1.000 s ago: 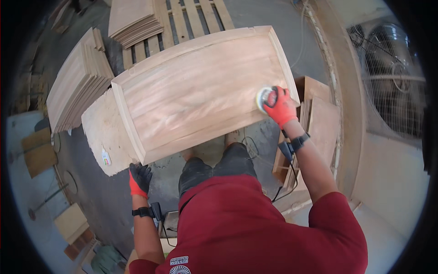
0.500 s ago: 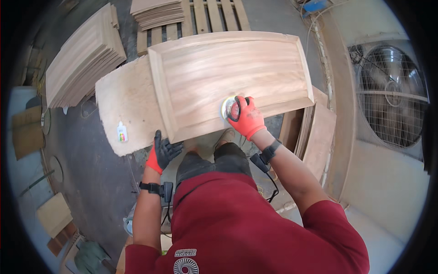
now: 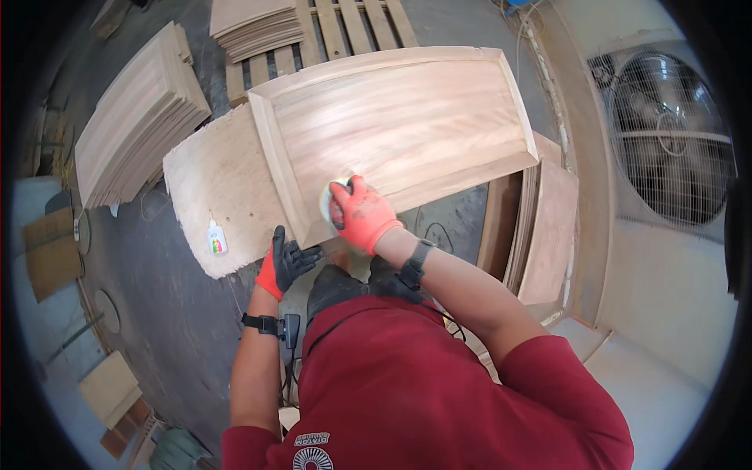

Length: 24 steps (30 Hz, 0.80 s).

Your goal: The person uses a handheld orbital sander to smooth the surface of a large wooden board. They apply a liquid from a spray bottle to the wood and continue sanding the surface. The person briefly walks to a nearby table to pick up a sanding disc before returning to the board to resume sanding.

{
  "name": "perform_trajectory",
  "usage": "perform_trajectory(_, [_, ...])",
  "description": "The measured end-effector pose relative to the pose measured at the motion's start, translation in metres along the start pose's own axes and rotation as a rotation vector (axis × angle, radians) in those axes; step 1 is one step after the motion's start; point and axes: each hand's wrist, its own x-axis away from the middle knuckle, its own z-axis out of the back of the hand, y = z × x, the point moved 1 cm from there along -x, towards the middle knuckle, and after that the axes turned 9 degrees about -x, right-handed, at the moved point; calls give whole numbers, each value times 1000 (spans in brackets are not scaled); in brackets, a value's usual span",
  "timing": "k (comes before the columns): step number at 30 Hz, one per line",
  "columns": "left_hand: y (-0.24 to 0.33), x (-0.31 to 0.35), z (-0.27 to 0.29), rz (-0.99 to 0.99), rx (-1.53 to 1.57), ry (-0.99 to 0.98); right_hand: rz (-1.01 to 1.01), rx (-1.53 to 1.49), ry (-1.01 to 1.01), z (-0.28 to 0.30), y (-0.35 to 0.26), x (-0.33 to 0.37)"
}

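A framed wooden panel [image 3: 399,117], with a raised border and pale reddish grain, lies across a rough-edged board [image 3: 215,176]. My right hand [image 3: 366,215], in a red and black glove, is closed around a round palm sander [image 3: 327,205]. Its disc rests on the panel near the lower left corner, and the hand covers most of its body. Just below that corner is my left hand [image 3: 288,265], gloved the same way, with its fingers apart and nothing in them. Whether its fingertips touch the panel's edge I cannot tell.
A small white glue bottle [image 3: 216,238] is on the board. Stacked panels [image 3: 141,117] stand at the far left; more sheets [image 3: 254,27] lie on a pallet [image 3: 352,30]. Boards [image 3: 548,235] lean at the right, near a large caged fan [image 3: 670,141].
My right hand has slid the sander leftward along the panel's near border to the lower left corner. My left hand stays beside that corner. The view has shifted slightly.
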Motion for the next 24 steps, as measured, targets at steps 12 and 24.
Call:
perform_trajectory(12, [-22, -42, 12, 205, -286, 286, -476, 0, 257, 106, 154, 36])
perform_trajectory(24, [-13, -31, -15, 173, -537, 585, -658, 25, 457, 221, 342, 69])
